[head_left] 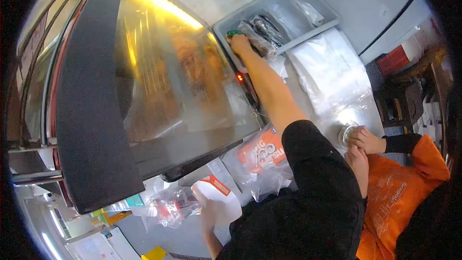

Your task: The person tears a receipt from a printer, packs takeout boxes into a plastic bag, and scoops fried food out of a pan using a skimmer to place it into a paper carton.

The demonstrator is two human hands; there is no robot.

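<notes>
Bare below a black sleeve, my right arm stretches up to a grey tray [313, 32]. There my right hand [239, 44] is closed at a small green item [234, 33], mostly hidden by the fingers, beside dark bundles in clear wrap [264, 31]. Low on the left, my left hand [208, 214] holds a white paper container [226, 209] with a red printed band. Near it lie a clear bag with red items [168, 209] and a clear bag with an orange print [262, 154].
A glass-fronted warming case [187, 91] with yellow light fills the left. At right, a co-worker in an orange shirt [390, 197] has both hands at a clear round container [346, 135]. White plastic bags [332, 67] lie on the counter below the tray.
</notes>
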